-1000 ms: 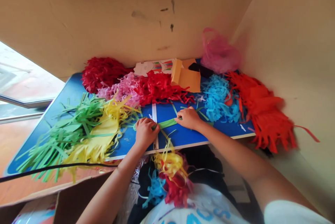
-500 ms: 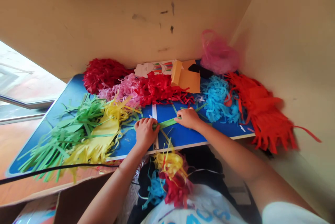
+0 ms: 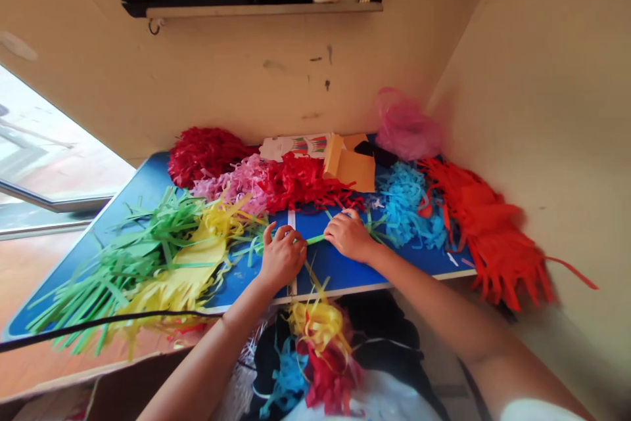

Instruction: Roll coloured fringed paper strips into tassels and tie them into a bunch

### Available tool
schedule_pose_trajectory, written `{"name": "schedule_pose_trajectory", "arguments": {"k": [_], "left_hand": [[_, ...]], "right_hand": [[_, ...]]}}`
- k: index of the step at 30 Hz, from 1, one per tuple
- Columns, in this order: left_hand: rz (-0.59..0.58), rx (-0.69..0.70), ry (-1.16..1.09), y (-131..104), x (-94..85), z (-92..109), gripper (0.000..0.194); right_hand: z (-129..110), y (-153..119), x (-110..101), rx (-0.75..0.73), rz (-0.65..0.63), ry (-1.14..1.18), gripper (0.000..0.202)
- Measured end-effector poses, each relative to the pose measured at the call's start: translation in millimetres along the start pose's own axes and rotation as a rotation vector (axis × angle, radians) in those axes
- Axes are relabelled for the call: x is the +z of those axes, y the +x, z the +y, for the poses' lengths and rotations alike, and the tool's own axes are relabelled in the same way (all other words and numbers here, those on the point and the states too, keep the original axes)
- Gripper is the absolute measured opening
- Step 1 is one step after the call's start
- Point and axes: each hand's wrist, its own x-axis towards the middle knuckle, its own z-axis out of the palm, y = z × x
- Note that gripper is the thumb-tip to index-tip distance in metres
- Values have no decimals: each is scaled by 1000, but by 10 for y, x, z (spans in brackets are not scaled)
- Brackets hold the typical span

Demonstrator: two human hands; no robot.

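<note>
A narrow green paper strip (image 3: 316, 239) stretches between my two hands above the blue table (image 3: 345, 276). My left hand (image 3: 284, 253) has its fingers curled on the strip's left end, the index finger a little raised. On the other end, my right hand (image 3: 349, 235) pinches the strip, its fingertips facing left. Loose green fringes stick out beyond both hands. Close to my left hand lies yellow fringed paper (image 3: 202, 257), with a heap of green fringed paper (image 3: 152, 237) farther left. Blue shredded paper (image 3: 411, 204) is right of my right hand.
Red fringed paper (image 3: 305, 181), pink fringe (image 3: 236, 181) and a dark red bundle (image 3: 210, 155) lie at the back. Orange-red fringe (image 3: 488, 217) hangs off the right edge. A tied yellow, red and blue bunch (image 3: 320, 329) is at my lap. A shelf (image 3: 266, 11) juts from the wall.
The view has tilted up, showing more of the shelf. The green strip between my hands now looks narrower, as if twisted or folded, and my hands are slightly closer together.
</note>
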Motion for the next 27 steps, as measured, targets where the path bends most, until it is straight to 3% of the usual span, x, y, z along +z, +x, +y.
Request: {"name": "schedule_pose_trajectory", "arguments": {"k": [5,11,14,17,20,23,27], "left_hand": [[127,-54,61,-58,20,-42,19],[296,-9,95,-88,62,-65,15],[330,1,106,-78,96,-35,13],[331,42,121,-78,105,7,13],[273,118,130,-106,83,0,14],[116,166,88,-160,54,-75,16],[29,67,-7,-215,55,-166,17]], "right_hand": [[-18,-38,-50,-25,83,-119,23],[246,-212,-360,140,118,-244,32],[119,-240,-441,65,140,-285,47],[-128,-195,-252,-131,163,-239,33],[-218,-162,53,-148,180,-248,20],[-84,-223,221,-119,162,-223,19],[176,-346,212,-84,143,-35,13]]}}
